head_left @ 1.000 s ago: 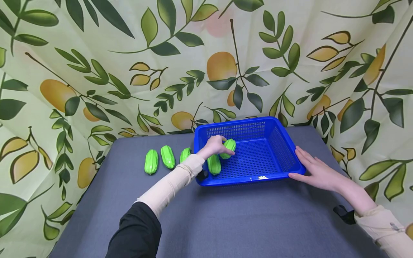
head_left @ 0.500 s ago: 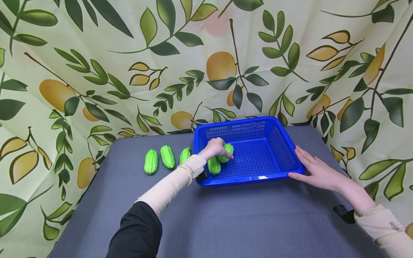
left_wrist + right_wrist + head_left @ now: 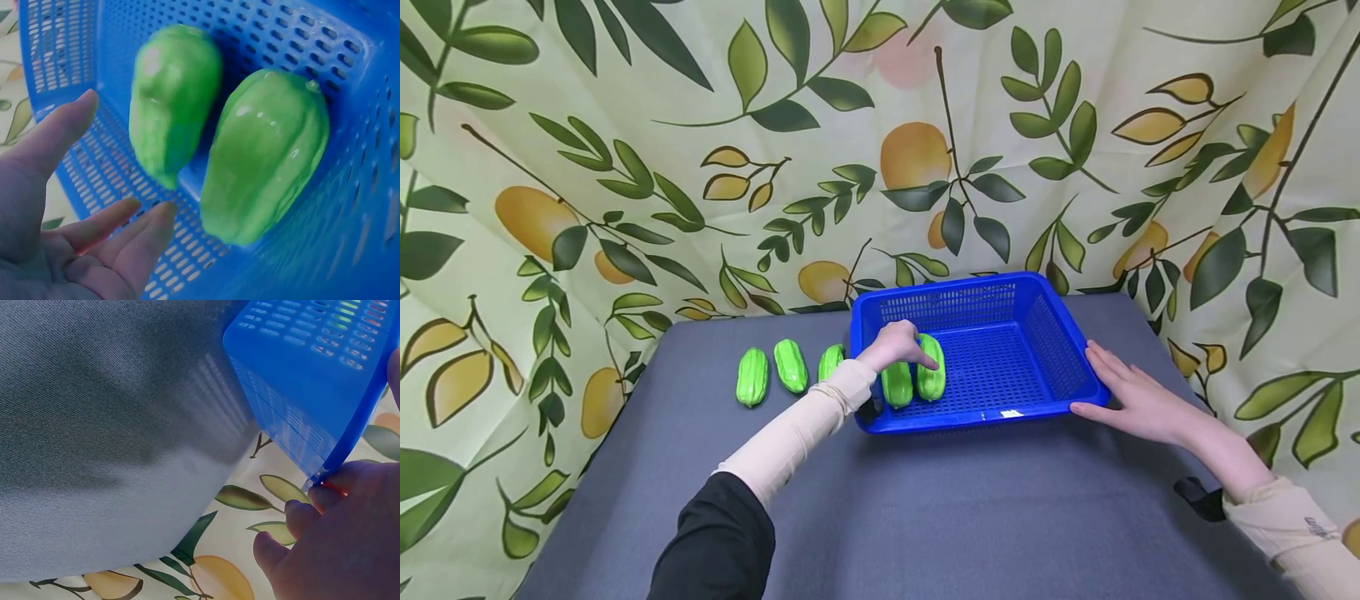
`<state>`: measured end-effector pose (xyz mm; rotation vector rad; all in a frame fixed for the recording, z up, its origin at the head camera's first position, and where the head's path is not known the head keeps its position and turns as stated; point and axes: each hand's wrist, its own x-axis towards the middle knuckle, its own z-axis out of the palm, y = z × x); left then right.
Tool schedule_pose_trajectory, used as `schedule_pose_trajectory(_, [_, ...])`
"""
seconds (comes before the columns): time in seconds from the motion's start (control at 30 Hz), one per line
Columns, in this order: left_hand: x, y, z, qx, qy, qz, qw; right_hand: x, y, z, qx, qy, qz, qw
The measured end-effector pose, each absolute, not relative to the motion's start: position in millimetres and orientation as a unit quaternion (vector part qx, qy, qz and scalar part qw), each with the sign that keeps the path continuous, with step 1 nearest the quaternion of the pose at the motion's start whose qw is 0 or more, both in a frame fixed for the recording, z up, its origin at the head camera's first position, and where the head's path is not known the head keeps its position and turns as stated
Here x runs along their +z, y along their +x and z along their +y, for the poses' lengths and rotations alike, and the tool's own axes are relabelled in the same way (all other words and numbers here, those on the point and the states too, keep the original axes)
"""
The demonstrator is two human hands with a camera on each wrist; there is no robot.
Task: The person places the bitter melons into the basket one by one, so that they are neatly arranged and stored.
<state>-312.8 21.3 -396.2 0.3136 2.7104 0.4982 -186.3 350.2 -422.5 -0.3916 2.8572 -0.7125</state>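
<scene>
A blue plastic basket [image 3: 1060, 350] stands on the grey table. Two green ridged gourds lie side by side at its left front: one [image 3: 897, 385] by the left wall, the other [image 3: 932, 379] just right of it. My left hand [image 3: 904, 343] hovers over their far ends, fingers relaxed and holding nothing. In the left wrist view the same gourds [image 3: 172, 106] [image 3: 265, 162] lie just beyond my spread fingers [image 3: 147, 228], apart from them. My right hand [image 3: 1123, 390] lies flat against the basket's right front corner [image 3: 325, 462].
Three more green gourds [image 3: 752, 377] [image 3: 791, 365] [image 3: 831, 360] lie in a row on the grey tablecloth [image 3: 970, 508] left of the basket. A leaf-and-fruit patterned curtain [image 3: 625, 167] closes in the back and sides.
My left hand lowered the gourd it held onto the basket floor beside the first one and let go. The right hand stayed put on the basket.
</scene>
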Motion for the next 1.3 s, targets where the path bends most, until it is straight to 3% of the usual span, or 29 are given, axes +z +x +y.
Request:
schedule_pose_trajectory(0.27, [-380.3, -315.8, 8.7, 0.228, 0.136, 0.948, 0.174, -422.4, -186.3, 349.9, -0.236, -0.133, 0.959, 0.083])
schedule_pose_trajectory(0.53, [-367.8, -318.6, -4.2, 0.374, 0.179, 0.899, 0.141, -422.1, -186.3, 349.6, -0.235, -0.130, 0.959, 0.086])
schedule_pose_trajectory(1.3, [-367.0, -306.8, -32.8, 0.564, 0.216, 0.791, 0.098, -422.6, -184.6, 347.6, -0.243, -0.142, 0.957, 0.074])
